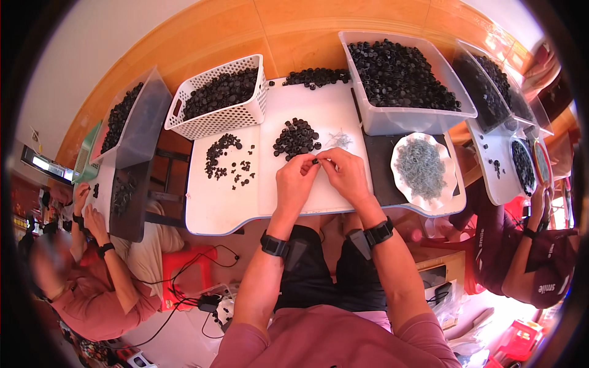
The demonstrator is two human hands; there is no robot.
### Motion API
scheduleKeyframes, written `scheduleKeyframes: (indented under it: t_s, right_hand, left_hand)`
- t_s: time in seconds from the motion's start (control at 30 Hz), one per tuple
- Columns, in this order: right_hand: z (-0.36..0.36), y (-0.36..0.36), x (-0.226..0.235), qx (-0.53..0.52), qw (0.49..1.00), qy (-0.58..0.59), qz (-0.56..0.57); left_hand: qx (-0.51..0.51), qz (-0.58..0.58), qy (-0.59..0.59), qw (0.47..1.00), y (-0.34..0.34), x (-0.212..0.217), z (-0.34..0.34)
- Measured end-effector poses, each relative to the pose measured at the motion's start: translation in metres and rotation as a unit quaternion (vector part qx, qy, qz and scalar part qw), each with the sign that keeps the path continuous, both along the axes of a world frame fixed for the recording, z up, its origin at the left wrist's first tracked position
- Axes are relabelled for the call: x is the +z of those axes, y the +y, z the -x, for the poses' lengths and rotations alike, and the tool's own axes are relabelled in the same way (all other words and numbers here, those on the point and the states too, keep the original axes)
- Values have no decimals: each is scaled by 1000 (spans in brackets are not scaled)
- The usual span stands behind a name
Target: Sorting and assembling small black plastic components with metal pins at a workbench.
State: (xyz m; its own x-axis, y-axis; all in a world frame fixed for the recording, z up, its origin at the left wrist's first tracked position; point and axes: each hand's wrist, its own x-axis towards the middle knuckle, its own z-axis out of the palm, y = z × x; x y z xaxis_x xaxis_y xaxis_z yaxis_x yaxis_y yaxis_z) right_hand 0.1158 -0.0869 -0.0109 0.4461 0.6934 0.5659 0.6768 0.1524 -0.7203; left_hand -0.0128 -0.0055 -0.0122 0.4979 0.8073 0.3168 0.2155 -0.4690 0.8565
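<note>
Keep left hand and right hand pinched narrow on small black cap (just below cap pile); seat squarely.

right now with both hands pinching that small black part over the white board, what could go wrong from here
1. The small black round part is held only between the fingertips of the left hand and right hand; it could slip and roll off the white board.
2. The loose heap of thin silvery wire pieces lies just beyond the right hand and might get brushed and scattered.
3. The pile of black parts sits close ahead; a forward nudge could spread it.
</note>
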Motion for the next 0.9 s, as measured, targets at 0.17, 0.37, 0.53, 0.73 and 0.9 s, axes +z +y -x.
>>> scheduleKeyframes:
  t_s: [0.17, 0.37, 0.53, 0.73, 0.9]
  right_hand:
    - [2, 0, 3, -4, 999, -36, -25]
    - [1, -1, 1, -8, 999, -47, -18]
    - [9, -3, 9, -2, 999, 40, 34]
    - [2, -3, 9, -3, 1000, 22, 13]
    - [2, -1, 6, 17, 1000, 11, 21]
  left_hand:
    - [0, -7, -11, 1000, -1, 1, 1]
    - [-9, -8, -12, 1000, -1, 1, 0]
    - [2, 3, -10, 1000, 0, 0, 3]
    - [-1, 9, -10, 1000, 1, 1, 2]
    - [-13, 7, -13, 1000, 0, 1, 3]
